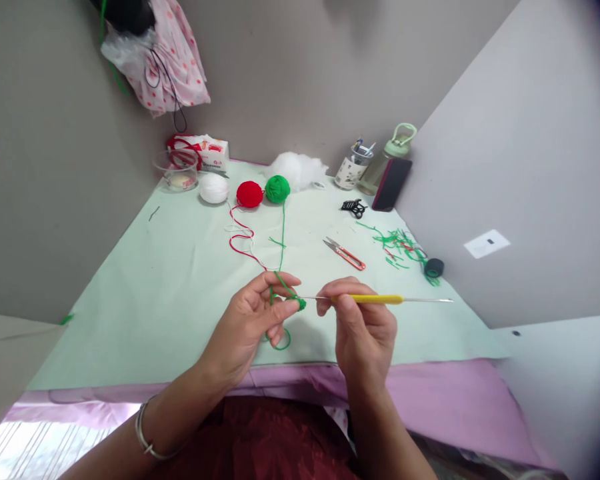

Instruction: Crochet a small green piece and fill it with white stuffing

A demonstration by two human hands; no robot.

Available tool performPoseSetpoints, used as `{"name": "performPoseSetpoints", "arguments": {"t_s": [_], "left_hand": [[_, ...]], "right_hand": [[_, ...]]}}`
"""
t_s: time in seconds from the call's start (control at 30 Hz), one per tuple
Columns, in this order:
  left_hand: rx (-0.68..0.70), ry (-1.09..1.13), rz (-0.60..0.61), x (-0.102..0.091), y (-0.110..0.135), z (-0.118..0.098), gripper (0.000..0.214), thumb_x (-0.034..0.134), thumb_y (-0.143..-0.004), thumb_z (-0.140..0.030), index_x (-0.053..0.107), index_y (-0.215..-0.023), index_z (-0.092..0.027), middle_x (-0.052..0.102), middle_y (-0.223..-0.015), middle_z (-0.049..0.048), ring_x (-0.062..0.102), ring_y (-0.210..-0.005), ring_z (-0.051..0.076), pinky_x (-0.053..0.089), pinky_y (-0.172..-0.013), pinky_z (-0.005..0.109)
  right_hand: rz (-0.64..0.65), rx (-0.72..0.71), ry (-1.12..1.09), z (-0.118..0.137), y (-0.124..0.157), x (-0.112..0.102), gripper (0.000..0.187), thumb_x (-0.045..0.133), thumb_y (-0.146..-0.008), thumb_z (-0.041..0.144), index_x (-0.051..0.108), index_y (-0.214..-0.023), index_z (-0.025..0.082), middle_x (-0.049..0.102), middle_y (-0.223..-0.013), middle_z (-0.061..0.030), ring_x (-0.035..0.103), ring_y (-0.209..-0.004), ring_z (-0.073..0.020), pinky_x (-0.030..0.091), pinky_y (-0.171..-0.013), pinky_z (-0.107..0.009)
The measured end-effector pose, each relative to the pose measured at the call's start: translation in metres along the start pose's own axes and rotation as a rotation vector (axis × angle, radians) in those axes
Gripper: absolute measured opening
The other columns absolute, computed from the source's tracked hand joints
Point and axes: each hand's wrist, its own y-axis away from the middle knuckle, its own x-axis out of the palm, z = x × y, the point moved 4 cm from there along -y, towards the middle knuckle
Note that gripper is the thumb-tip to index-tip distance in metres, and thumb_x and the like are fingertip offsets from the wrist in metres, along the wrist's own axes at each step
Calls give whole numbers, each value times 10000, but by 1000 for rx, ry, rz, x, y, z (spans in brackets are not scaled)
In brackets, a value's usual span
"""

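My left hand (253, 320) pinches a small green crochet piece (301, 304) between thumb and fingers, with green yarn (283, 233) wound over the index finger and a loop hanging below. My right hand (363, 330) grips a yellow-handled crochet hook (375, 299), its metal tip reaching into the green piece. The strand runs up the pale green table cover (170, 287) to a green yarn ball (277, 189).
A red yarn ball (249, 194) and a white one (214, 188) lie beside the green ball, with white stuffing (296, 168) behind. Red-handled snips (345, 254), green yarn scraps (397, 243), a black clip (354, 208), a phone (391, 184), a bottle (387, 157) and a pen cup (353, 167) sit to the right.
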Motion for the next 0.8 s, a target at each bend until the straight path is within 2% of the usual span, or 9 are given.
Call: {"name": "performPoseSetpoints", "arguments": {"t_s": [0.2,0.33,0.47,0.53,0.63,0.7,0.73,0.8], "left_hand": [[40,-61,14,-3,0,-1,261,890,-830,-256,793,-1071,-227,603,-865,-49,433,-477,-14,421,-442,135],[44,-99,38,-5,-1,-1,442,891,-829,-241,768,-1250,-295,611,-856,-53,431,-502,3,371,-418,118],[8,-119,79,-3,1,2,620,892,-819,-205,701,-1391,-351,633,-860,-53,455,-523,21,396,-433,123],[13,-98,42,-2,2,3,652,912,-791,-194,700,-1392,-327,636,-862,-53,473,-525,25,418,-441,130],[29,0,-32,0,3,3,600,934,-775,-237,724,-1337,-253,620,-823,-55,451,-498,17,412,-431,132],[-47,96,-15,2,2,5,544,932,-785,-267,745,-1292,-203,570,-743,-70,382,-464,1,374,-416,122],[-102,142,5,3,2,7,515,928,-791,-268,757,-1269,-180,530,-699,-81,340,-452,-6,350,-410,114],[-178,211,34,3,0,8,459,918,-799,-241,779,-1226,-148,487,-674,-90,279,-447,-18,308,-402,104]], "right_hand": [[31,-45,24,3,0,-1,199,592,-1042,176,776,-996,236,707,-844,-19,620,-733,-153,513,-663,-313],[82,-14,12,4,1,0,198,600,-1039,174,783,-991,234,709,-852,-24,632,-754,-155,528,-686,-311],[157,19,-20,2,2,4,191,599,-1045,199,779,-994,241,718,-872,-28,653,-721,-149,559,-645,-298],[147,-65,126,4,6,5,196,602,-1035,169,779,-1035,254,730,-896,-37,677,-744,-162,580,-644,-306],[102,-381,515,13,16,10,318,646,-983,83,784,-1177,295,755,-1010,-70,725,-883,-203,619,-709,-340],[87,-503,621,16,21,13,388,659,-963,52,773,-1235,304,759,-1081,-85,732,-947,-217,628,-735,-349],[81,-479,592,15,21,13,391,653,-964,43,770,-1237,296,760,-1080,-84,730,-948,-213,627,-741,-349],[27,-337,429,12,15,8,330,622,-986,51,775,-1178,272,760,-992,-64,713,-881,-194,610,-723,-337]]}}
